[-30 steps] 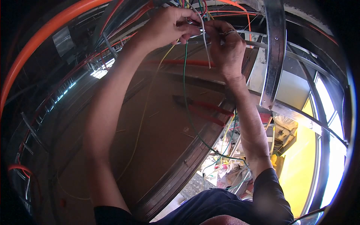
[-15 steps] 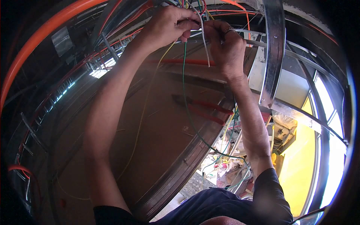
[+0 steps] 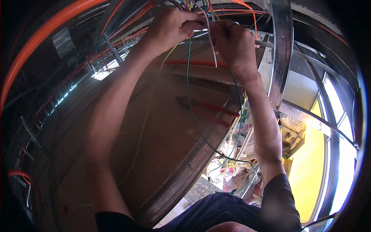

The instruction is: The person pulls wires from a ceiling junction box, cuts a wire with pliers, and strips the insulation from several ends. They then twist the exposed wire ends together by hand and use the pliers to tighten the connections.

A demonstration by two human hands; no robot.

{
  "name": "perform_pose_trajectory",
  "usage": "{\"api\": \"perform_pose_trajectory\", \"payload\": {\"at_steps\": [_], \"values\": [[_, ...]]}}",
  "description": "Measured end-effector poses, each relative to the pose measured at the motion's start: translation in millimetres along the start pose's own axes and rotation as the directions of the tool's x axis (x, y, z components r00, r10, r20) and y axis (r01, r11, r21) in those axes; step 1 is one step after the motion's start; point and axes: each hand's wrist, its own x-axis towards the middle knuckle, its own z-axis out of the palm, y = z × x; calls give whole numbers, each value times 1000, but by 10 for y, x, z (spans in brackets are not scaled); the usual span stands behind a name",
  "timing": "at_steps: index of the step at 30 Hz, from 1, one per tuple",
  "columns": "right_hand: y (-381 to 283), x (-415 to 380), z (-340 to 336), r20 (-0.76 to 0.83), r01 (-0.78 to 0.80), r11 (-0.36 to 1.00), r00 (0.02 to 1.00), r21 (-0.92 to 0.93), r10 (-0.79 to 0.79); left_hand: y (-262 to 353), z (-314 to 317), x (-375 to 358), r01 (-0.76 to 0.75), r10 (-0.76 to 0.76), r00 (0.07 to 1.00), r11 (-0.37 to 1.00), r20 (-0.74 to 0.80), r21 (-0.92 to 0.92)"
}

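Observation:
Raised at the top, my left hand pinches a thin wire between thumb and fingers; its exact end is hidden. Close beside it, my right hand, with a ring on one finger, is closed with its fingertips toward the left ones. A green wire hangs below my left hand, loops down and rises again to the underside of my right hand. Between the hands dangles a loose white wire. A yellow wire droops under my left wrist. Several coloured wires come down from above.
Pliers with red handles lie on the brown board below. A metal stud stands right of my right hand. Orange conduit curves at upper left. Cluttered items and a yellow panel show lower down.
My right hand has turned, and its wrist has shifted slightly right and down. More green wire now shows beneath it. My left hand stays nearly in place, still pinching.

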Motion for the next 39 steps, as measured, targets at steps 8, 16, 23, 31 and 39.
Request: {"api": "perform_pose_trajectory", "payload": {"at_steps": [8,16,23,31,39], "values": [[-69,91,-155,558,-673,511,736,536,384,-68,104,-66,-60,61,993,998,-102,11],[-94,58,-173,639,-715,354,698,603,323,4,-8,-65,-262,353,929,839,-112,477],[-165,23,-124,569,-705,408,710,580,415,197,-146,0,-253,286,958,836,7,487],[-92,77,-99,584,-737,390,676,553,450,77,-108,84,-344,385,923,849,-23,402],[-41,162,-126,836,-845,-90,498,528,229,-1,-109,24,-292,323,946,884,-26,365]]}}
